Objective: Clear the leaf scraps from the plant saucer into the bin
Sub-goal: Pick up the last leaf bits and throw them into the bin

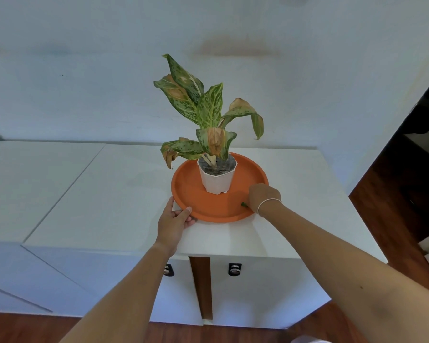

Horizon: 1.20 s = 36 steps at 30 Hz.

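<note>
An orange round saucer (191, 191) sits on a white cabinet top and carries a white pot (217, 180) with a speckled green plant. My left hand (175, 220) grips the saucer's near left rim, thumb over the edge. My right hand (263, 196) is inside the saucer at its right front, fingers closed around green leaf scraps (244, 204), of which a small tip sticks out. The rest of the scraps are hidden in the fist. No bin is in view.
The white cabinet top (109, 194) stretches left and toward the white wall behind. Two dark handles (234, 269) sit on the cabinet front below. Wooden floor (394, 219) and a dark doorway lie to the right.
</note>
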Tool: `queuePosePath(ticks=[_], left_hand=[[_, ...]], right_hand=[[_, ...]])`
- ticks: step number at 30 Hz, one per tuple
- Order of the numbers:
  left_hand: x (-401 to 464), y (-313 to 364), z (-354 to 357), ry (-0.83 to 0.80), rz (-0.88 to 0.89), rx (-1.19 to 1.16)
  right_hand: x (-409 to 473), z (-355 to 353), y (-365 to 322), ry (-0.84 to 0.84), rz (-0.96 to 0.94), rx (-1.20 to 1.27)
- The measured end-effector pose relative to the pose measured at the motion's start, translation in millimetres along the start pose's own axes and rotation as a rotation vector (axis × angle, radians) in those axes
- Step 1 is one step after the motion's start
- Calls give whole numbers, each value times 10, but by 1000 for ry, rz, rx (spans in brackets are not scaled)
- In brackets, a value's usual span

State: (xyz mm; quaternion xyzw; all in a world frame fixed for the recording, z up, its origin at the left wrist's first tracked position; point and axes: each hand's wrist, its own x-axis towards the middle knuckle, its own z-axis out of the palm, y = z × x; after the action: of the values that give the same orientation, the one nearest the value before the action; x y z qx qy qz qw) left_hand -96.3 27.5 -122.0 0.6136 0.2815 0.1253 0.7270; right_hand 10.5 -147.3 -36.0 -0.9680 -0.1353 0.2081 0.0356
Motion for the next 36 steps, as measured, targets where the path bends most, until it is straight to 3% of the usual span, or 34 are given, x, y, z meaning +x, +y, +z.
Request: queuePosePath(ticks=[10,27,32,36], left_hand=[[20,-25,-11,-12,4,-9],[21,-23,-5,8,-11,-3],[4,-11,-1,18,-9,5],[-7,-3,11,32,-17,10]], right_hand=[[262,361,27,207,6,-135],[242,415,-15,211,17,-102],[218,431,33,254,-13,63],[189,379,129,276,-22,396]])
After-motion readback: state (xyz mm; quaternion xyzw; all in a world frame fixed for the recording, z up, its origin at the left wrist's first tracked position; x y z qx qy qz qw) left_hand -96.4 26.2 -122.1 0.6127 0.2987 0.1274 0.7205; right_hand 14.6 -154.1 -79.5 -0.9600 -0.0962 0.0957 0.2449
